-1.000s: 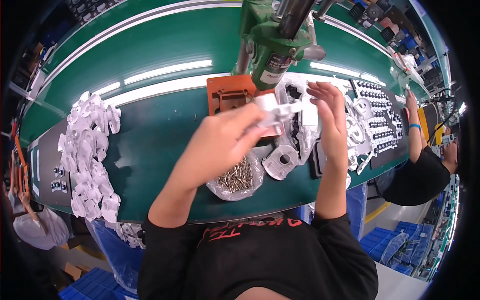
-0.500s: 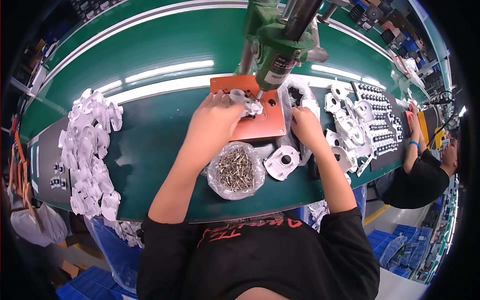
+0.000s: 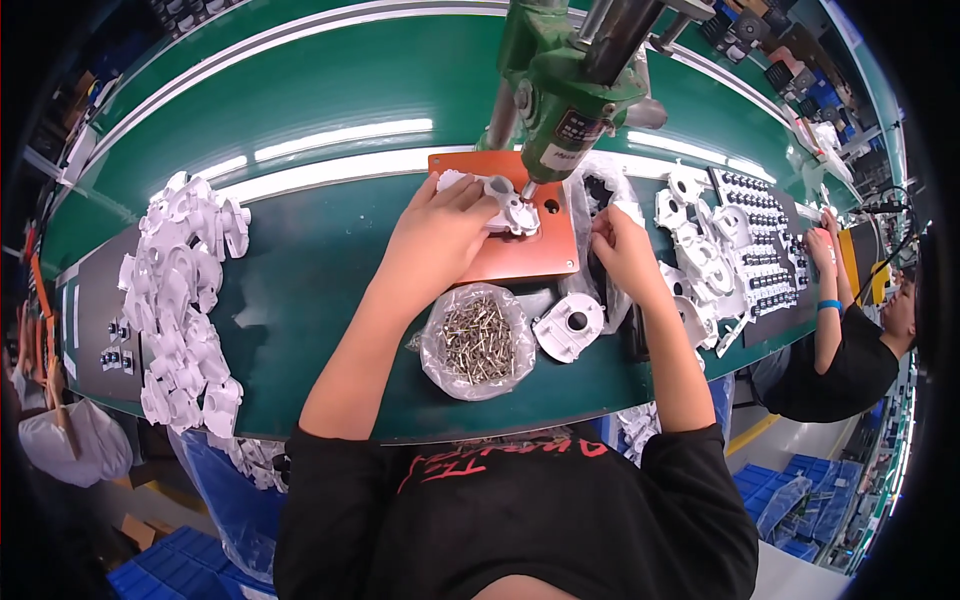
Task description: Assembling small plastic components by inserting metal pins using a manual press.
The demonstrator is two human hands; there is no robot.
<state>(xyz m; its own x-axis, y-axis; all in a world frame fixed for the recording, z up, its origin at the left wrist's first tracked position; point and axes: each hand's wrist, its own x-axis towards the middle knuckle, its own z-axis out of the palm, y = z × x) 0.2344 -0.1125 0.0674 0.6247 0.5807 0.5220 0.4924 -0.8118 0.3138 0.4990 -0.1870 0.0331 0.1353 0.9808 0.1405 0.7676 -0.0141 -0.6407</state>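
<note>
Head view: left hand (image 3: 445,222) half-curled, holding white tube-topped plastic housing (image 3: 513,213), light, stiff, I judge; hold beneath fingers. Right hand (image 3: 625,250) curled, contents unclear.

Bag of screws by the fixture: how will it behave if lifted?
The bag is probably floppy: clear, crinkled film. Likely heavy for its size, packed with metal screws. Its open top suggests it may spill if tilted.

Housing (image 3: 515,213) is lying on plate (image 3: 520,264), press (image 3: 568,105) standing behind, fasteners (image 3: 478,340) sitting in bag (image 3: 470,394) before plate, parts pile (image 3: 182,285) lying left.
</note>
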